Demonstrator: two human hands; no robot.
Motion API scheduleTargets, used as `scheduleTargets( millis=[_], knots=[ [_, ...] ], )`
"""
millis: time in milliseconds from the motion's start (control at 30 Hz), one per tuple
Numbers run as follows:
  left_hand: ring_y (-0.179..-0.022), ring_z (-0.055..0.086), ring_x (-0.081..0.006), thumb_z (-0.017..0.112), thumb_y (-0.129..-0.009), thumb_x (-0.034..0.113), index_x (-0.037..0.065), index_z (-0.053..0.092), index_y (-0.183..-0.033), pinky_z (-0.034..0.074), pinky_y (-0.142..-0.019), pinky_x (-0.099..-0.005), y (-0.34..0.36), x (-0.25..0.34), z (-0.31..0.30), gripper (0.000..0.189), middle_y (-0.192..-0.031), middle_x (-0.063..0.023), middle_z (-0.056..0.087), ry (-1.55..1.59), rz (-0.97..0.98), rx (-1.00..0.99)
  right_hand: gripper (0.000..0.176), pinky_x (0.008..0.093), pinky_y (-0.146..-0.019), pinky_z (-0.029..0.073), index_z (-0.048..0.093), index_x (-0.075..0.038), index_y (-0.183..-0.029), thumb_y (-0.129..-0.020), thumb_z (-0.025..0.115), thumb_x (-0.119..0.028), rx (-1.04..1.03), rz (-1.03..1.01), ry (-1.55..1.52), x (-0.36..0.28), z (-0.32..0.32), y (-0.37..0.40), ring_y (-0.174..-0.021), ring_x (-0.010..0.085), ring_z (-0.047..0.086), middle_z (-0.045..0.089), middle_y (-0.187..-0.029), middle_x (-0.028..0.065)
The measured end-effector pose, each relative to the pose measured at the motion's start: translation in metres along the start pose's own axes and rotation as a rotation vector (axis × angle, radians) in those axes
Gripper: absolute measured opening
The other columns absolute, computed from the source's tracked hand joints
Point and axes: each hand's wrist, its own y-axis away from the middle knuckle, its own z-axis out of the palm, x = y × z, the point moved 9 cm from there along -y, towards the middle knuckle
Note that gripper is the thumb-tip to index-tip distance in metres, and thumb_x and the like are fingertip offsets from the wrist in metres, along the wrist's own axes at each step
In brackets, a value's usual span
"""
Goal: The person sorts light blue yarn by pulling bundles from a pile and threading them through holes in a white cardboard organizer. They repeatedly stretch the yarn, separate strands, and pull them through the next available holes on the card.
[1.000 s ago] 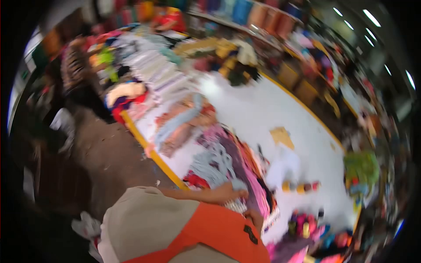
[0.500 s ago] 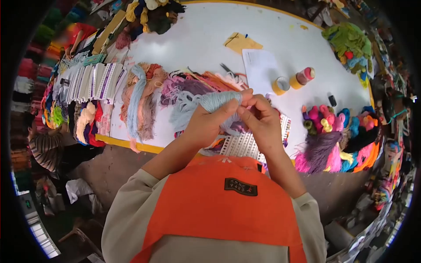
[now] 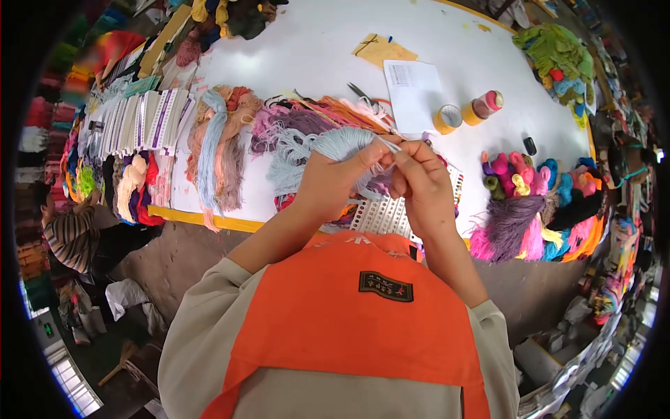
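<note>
A pale blue yarn skein [image 3: 342, 143] lies across my left hand [image 3: 335, 178], whose fingers are closed on it. My right hand [image 3: 420, 178] pinches strands of the same yarn beside the left fingertips. Loose loops of pale blue yarn hang to the left of the hands. Below them on the white table [image 3: 314, 42] lies a white card with rows of holes [image 3: 384, 218], partly hidden by my hands. Purple, pink and orange yarn [image 3: 300, 119] is spread just behind the skein.
Scissors [image 3: 359, 92], a paper sheet [image 3: 412, 91], tape rolls [image 3: 447, 119] and a thread cone [image 3: 487, 105] lie beyond my hands. Coloured skeins [image 3: 537, 209] are at right, sample cards [image 3: 146, 122] at left. A person in stripes [image 3: 73, 237] is at the far left.
My right hand has closed more tightly, its fingers curled in around the strands. The skein's wrapped part looks wider and rounder. The table has shifted slightly up in view.
</note>
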Motion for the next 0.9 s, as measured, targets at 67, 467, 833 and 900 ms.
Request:
scheduleTargets(
  millis=[67,467,833,900],
  knots=[
    [-0.102,0.059,-0.0141,0.051,-0.100,0.027,-0.003,0.060,-0.122,0.049,-0.088,-0.0278,-0.001,0.000,0.009,0.038,-0.116,-0.0090,0.064,0.214,-0.035,-0.036,0.006,0.0214,-0.052,0.041,0.059,-0.003,-0.094,-0.092,0.056,-0.007,-0.008,0.034,-0.153,0.002,-0.004,-0.001,-0.059,0.0042,0.047,0.064,-0.087,0.0025],
    [-0.097,0.060,-0.0120,0.052,-0.098,0.019,-0.001,0.063,-0.116,0.049,-0.082,-0.0265,-0.004,-0.010,0.010,0.028,-0.108,-0.0055,0.066,0.231,-0.010,0.001,0.008,0.0192,-0.055,0.039,0.064,-0.007,-0.095,-0.089,0.064,-0.012,0.086,-0.032,0.191,0.003,-0.007,0.001,-0.063,0.0022,0.047,0.057,-0.075,-0.0048],
    [-0.091,0.059,-0.0130,0.054,-0.098,0.020,-0.001,0.062,-0.117,0.049,-0.078,-0.0297,-0.001,-0.017,0.004,0.029,-0.101,-0.0056,0.064,0.225,-0.057,0.033,0.011,0.0215,-0.057,0.042,0.060,-0.007,-0.101,-0.094,0.056,-0.015,0.066,0.027,0.009,0.014,-0.011,0.000,-0.064,0.0045,0.048,0.060,-0.083,-0.0026],
    [-0.092,0.061,-0.0170,0.053,-0.099,0.019,-0.001,0.062,-0.117,0.051,-0.081,-0.0342,-0.003,-0.013,0.004,0.029,-0.102,-0.0088,0.065,0.295,-0.056,0.025,0.013,0.0223,-0.055,0.041,0.059,-0.007,-0.102,-0.095,0.054,-0.016,0.098,0.044,-0.016,0.009,-0.011,0.000,-0.060,0.0054,0.045,0.060,-0.081,-0.0017]
  ],
)
